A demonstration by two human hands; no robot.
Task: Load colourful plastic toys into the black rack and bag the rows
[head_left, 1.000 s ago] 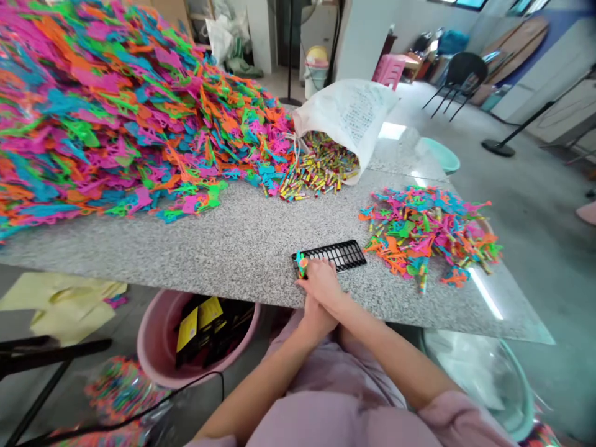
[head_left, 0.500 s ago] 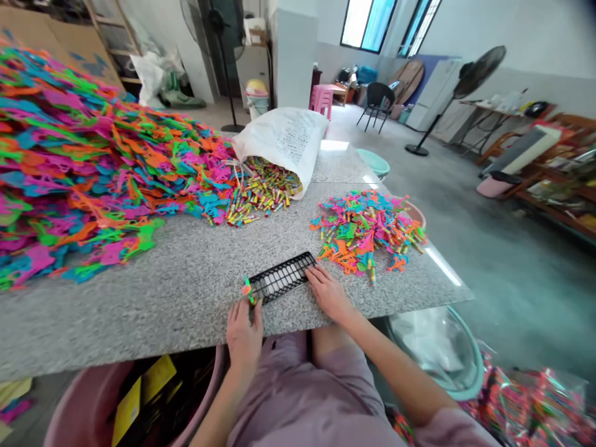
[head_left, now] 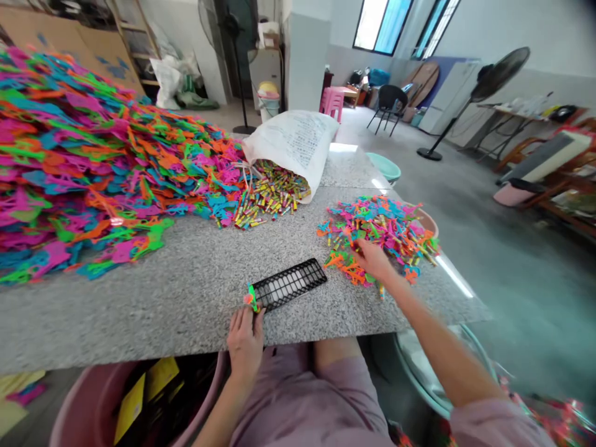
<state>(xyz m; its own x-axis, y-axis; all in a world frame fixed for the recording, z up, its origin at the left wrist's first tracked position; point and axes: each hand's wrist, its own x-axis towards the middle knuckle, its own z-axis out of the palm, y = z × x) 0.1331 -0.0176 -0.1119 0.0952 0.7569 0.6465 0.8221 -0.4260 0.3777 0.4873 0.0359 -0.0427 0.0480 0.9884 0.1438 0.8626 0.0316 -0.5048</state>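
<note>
A black mesh tray lies slantwise on the speckled stone tabletop. At its left end sits a small green and orange plastic piece, its exact kind too small to make out. My left hand has its thumb and fingers closed around the lower part of that piece, against the tray's end. To the right is a small pile of bright plastic pieces and yellow-banded little tubes. My right hand reaches into its near left side, fingers pinched together; what they hold is blurred among the pieces.
A large heap of coloured plastic pieces covers the table's left. Behind, a white sack spills yellow-banded tubes. Below the near edge stand a pink tub with yellow cards and a green tub. A fan stands beyond.
My right hand has left the tray's right end and moved right and away into the small pile. My left hand stays at the tray's left end. The view has shifted slightly.
</note>
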